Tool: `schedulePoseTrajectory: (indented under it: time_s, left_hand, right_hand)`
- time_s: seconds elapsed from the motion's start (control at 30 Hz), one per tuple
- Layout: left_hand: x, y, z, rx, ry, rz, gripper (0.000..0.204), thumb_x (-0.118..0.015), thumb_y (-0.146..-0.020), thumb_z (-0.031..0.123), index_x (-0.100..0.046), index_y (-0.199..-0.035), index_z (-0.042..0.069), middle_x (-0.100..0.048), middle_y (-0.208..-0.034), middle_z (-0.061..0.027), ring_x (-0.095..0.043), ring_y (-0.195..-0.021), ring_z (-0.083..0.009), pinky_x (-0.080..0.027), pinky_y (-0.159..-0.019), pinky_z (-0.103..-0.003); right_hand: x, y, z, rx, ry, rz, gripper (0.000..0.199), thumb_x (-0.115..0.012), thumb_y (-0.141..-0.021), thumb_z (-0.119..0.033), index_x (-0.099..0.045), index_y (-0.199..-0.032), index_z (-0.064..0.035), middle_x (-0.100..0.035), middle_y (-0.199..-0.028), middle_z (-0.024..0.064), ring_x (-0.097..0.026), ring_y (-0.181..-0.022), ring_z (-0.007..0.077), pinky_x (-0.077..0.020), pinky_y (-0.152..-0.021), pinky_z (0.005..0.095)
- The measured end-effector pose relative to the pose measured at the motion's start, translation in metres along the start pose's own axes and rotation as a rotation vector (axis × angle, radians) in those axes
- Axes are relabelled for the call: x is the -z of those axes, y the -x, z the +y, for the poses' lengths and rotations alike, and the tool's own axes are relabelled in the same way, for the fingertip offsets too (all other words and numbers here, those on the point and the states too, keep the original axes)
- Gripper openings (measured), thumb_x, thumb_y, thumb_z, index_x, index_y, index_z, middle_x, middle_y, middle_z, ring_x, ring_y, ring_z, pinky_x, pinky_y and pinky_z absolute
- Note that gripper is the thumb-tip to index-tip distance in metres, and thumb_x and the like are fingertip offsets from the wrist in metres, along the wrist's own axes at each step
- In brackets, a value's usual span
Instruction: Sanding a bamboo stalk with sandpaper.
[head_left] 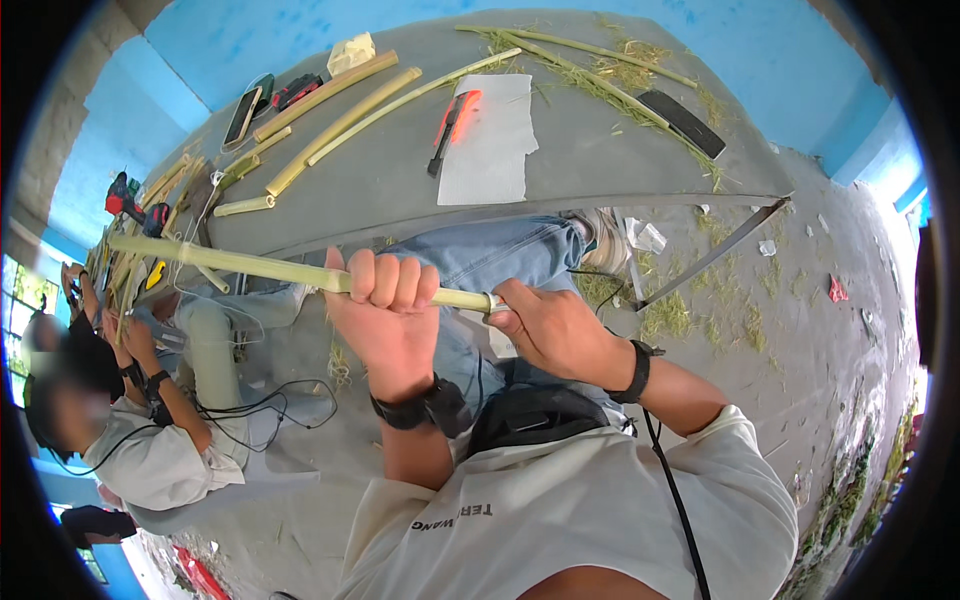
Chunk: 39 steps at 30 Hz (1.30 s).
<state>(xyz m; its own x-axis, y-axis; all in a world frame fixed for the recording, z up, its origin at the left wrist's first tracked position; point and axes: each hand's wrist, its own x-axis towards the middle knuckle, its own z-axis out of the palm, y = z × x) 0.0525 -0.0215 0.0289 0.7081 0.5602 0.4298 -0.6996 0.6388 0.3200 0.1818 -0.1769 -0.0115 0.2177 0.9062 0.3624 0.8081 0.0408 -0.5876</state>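
Observation:
A pale green bamboo pole [225,259] lies crosswise in front of my body, its far end reaching out to the left over the table's edge. My left hand [385,300] is wrapped in a fist around the pole near its right end. The fingers of my right hand [560,330] are closed on that right end, thumb and forefinger pinching it. A small whitish bit shows at the fingertips there; I cannot make out what it is. Both wrists wear black bands. The pole is held above my legs, in front of the grey table [350,200].
On the table are an orange-and-black utility knife [455,130] on white paper [490,160], bamboo pieces [345,130], phones [682,123] and green shavings [640,70]. A co-worker [150,450] sits at left near a red drill [122,195]. Black cables [270,400] lie between us. Shavings litter the floor.

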Motion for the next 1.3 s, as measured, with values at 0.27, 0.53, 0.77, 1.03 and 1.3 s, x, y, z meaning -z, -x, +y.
schedulePoseTrajectory:
  time_s: [0.27, 0.53, 0.77, 1.03, 1.3]
  left_hand:
    - [0.012, -0.003, 0.011, 0.185, 0.102, -0.225, 0.058, -0.020, -0.113, 0.044, -0.035, -0.064, 0.018, -0.022, -0.056, 0.0051, -0.019, -0.053, -0.0145, -0.028, -0.059, -0.031]
    - [0.001, 0.001, -0.008, -0.005, 0.027, 0.402, 0.056, -0.026, -0.113, 0.046, -0.036, -0.066, 0.018, -0.026, -0.058, 0.0049, -0.021, -0.056, -0.0149, -0.025, -0.059, -0.031]
    - [0.019, -0.007, 0.002, 0.159, 0.035, -0.347, 0.059, -0.021, -0.114, 0.046, -0.029, -0.062, 0.018, -0.020, -0.054, 0.0049, -0.016, -0.054, -0.0134, -0.023, -0.058, -0.032]
    - [0.000, 0.008, -0.011, 0.002, -0.003, 0.214, 0.062, -0.022, -0.114, 0.046, -0.030, -0.058, 0.019, -0.019, -0.053, 0.0053, -0.017, -0.053, -0.0145, -0.022, -0.057, -0.033]
    - [0.008, 0.009, 0.007, 0.112, -0.035, -0.259, 0.069, -0.011, -0.114, 0.049, -0.034, -0.057, 0.017, -0.021, -0.052, 0.0031, -0.022, -0.050, -0.0164, -0.027, -0.058, -0.033]
  right_hand:
    - [0.023, -0.003, 0.010, -0.130, -0.583, -0.407, 0.047, -0.045, -0.111, -0.045, -0.059, -0.098, -0.0024, -0.057, -0.073, 0.0167, -0.056, -0.066, 0.0335, -0.0456, -0.063, 0.0425]
    - [-0.006, 0.001, 0.004, -0.017, 0.040, 0.014, 0.030, -0.056, -0.106, -0.035, -0.058, -0.098, -0.0065, -0.066, -0.078, 0.0160, -0.064, -0.062, 0.0389, -0.0478, -0.053, 0.0496]
    - [0.022, -0.011, 0.021, -0.191, -0.577, -0.558, 0.054, -0.035, -0.113, -0.048, -0.059, -0.099, -0.0009, -0.060, -0.073, 0.0213, -0.060, -0.067, 0.0391, -0.0451, -0.064, 0.0471]
    - [-0.004, 0.001, 0.008, 0.012, 0.089, -0.003, 0.033, -0.056, -0.107, -0.037, -0.057, -0.101, -0.0047, -0.062, -0.070, 0.0150, -0.061, -0.060, 0.0403, -0.0481, -0.051, 0.0476]
    - [0.013, -0.006, 0.014, -0.082, -0.634, -0.410, 0.050, -0.041, -0.113, -0.043, -0.058, -0.093, 0.0007, -0.057, -0.069, 0.0180, -0.055, -0.065, 0.0403, -0.0447, -0.064, 0.0435]
